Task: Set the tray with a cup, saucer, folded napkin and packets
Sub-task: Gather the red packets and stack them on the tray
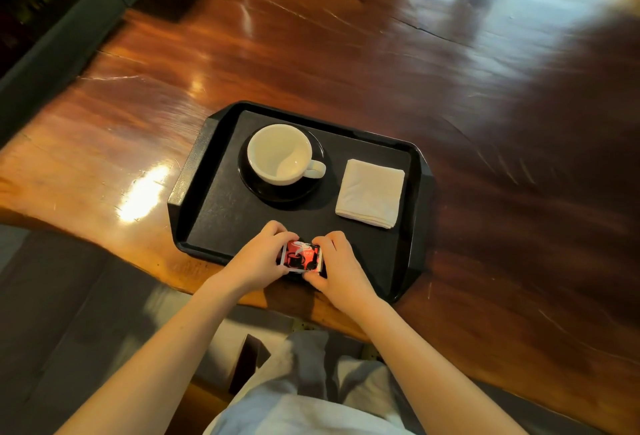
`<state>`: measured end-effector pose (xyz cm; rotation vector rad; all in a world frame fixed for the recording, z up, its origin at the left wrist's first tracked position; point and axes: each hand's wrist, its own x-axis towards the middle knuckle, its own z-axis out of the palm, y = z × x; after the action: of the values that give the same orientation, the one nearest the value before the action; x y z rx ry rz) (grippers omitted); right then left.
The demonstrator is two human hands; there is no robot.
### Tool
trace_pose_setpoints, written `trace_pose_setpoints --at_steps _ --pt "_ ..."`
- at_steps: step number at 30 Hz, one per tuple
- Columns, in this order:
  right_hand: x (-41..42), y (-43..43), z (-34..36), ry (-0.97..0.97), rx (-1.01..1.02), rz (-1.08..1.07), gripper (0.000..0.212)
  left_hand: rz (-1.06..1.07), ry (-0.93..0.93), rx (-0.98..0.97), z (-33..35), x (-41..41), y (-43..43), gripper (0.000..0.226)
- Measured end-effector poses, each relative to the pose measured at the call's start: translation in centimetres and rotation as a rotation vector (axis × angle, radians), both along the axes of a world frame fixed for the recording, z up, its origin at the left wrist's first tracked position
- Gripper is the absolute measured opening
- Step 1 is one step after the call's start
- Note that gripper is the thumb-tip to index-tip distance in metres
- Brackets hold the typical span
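Head view: on worktop (311, 54), one black tray (194, 171). One white cup (280, 154) upright on one dark saucer (277, 194), one folded napkin (370, 192) to its right. At near rim, left grip (263, 258) and right grip (341, 265) curled round one red packet (302, 258); any others hidden.

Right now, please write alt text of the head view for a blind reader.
The left hand and right hand pinch a red packet at the near edge of a black tray on a table. The tray holds a cup on a saucer and a folded napkin.
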<state>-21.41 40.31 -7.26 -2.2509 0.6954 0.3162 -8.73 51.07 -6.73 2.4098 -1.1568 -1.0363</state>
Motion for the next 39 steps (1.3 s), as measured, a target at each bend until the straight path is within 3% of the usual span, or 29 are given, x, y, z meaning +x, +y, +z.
trace_pose_setpoints --at_steps 25,39 --pt "0.5 1.3 0.4 0.028 0.094 -0.202 0.053 0.077 -0.037 0.036 0.0 0.1 -0.4 0.051" --pt "0.4 1.2 0.1 0.044 0.095 -0.196 0.056 0.087 -0.04 0.071 -0.4 0.2 -0.4 0.057"
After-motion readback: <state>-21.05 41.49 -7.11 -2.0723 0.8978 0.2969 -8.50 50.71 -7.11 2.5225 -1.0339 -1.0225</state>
